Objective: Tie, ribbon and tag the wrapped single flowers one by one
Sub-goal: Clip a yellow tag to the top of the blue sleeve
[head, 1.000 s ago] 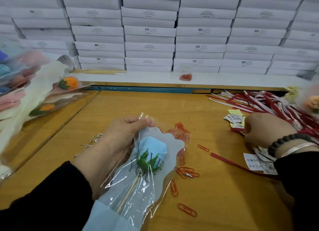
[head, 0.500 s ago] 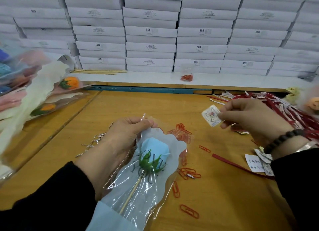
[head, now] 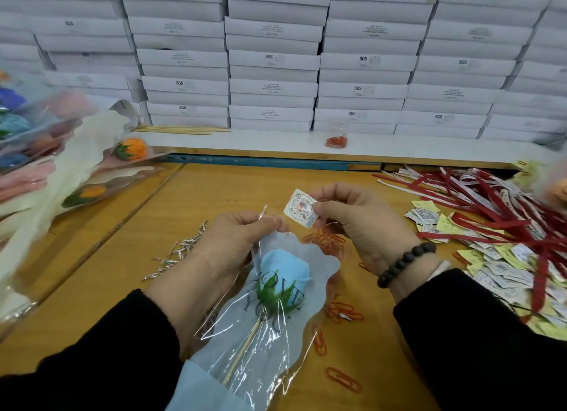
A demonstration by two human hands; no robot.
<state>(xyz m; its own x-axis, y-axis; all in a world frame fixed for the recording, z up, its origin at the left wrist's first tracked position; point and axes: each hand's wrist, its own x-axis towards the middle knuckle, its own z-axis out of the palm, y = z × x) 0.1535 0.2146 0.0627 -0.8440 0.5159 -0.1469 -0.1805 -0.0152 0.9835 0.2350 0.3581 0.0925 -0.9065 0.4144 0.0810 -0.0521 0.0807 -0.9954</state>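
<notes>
A wrapped blue flower point(head: 283, 272) in a clear sleeve printed LOVE lies on the wooden table point(head: 214, 189) in front of me, stick pointing toward me. My left hand point(head: 227, 251) pinches the top edge of its sleeve. My right hand point(head: 362, 223) pinches a small square white tag point(head: 300, 208) just above the sleeve's top, close to my left fingertips. Red ribbons point(head: 497, 208) and loose paper tags point(head: 503, 269) are heaped at the right. Silver twist ties point(head: 178, 254) lie left of my left hand.
Several wrapped flowers point(head: 92, 165) are piled at the left edge. Red paper clips point(head: 340, 315) are scattered around the sleeve, and a small bag of them point(head: 336, 140) sits on the white ledge. Stacked white boxes point(head: 273, 57) wall off the back. Wooden sticks point(head: 181, 130) lie on the ledge.
My right hand lifted a tag from the pile at the right and carried it left to the top of the sleeve. My left hand kept its hold on the sleeve.
</notes>
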